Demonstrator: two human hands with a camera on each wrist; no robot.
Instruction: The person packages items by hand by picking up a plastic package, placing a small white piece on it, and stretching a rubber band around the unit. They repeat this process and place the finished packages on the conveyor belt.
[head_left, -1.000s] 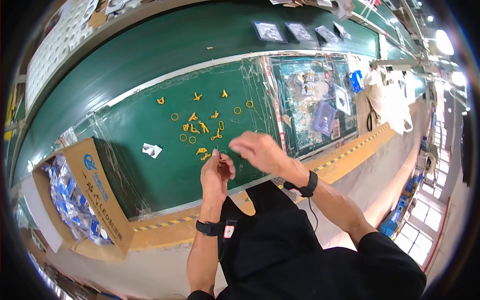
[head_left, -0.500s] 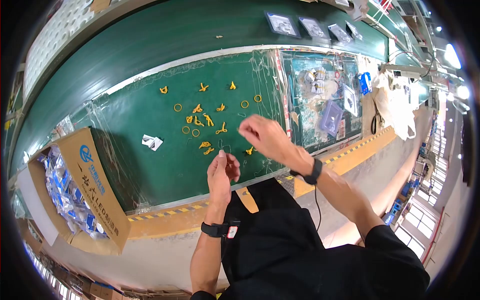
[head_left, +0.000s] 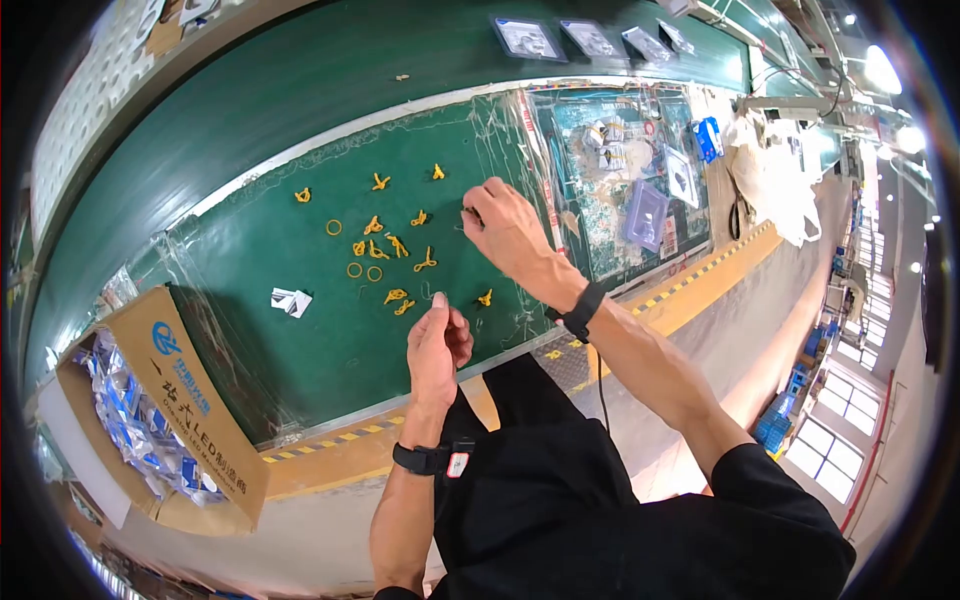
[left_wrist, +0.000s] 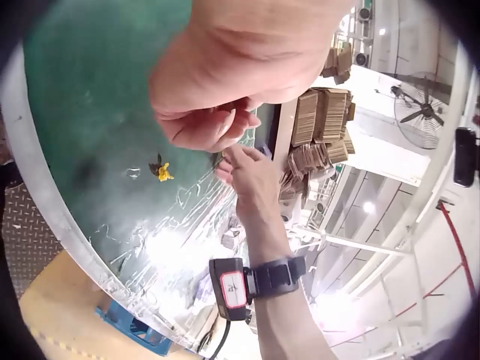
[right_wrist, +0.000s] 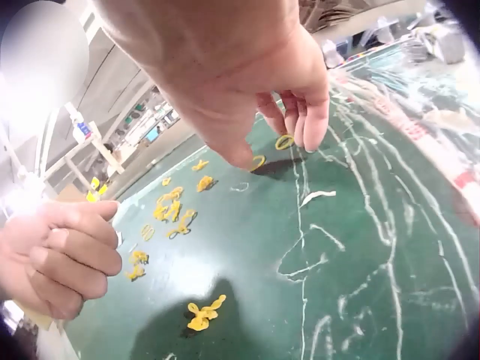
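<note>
Yellow rubber bands lie on the green table, some as plain rings (head_left: pixel 334 228) and others twisted into knotted bundles (head_left: pixel 425 260). My right hand (head_left: pixel 510 232) reaches down over two ring-shaped bands. In the right wrist view, one yellow ring (right_wrist: pixel 284 141) shows between thumb and fingers, and a second ring (right_wrist: pixel 257 162) lies by the thumb tip. My left hand (head_left: pixel 433 352) hovers near the table's front edge, fingers loosely curled and thumb up, with nothing visible in it. A twisted yellow band (head_left: pixel 485 298) lies to its right.
An open cardboard box (head_left: pixel 205 400) full of small blue-and-white packets stands at the left. Beside it lies a folded white paper (head_left: pixel 291 302). Clear plastic trays (head_left: pixel 647 215) and a white plastic bag (head_left: pixel 785 190) are at the right. Several framed pieces (head_left: pixel 528 38) line the back.
My right hand has moved forward from near the left hand and now covers the two right-hand rings. The twisted band formerly beneath it shows. My left hand stays nearly in place.
</note>
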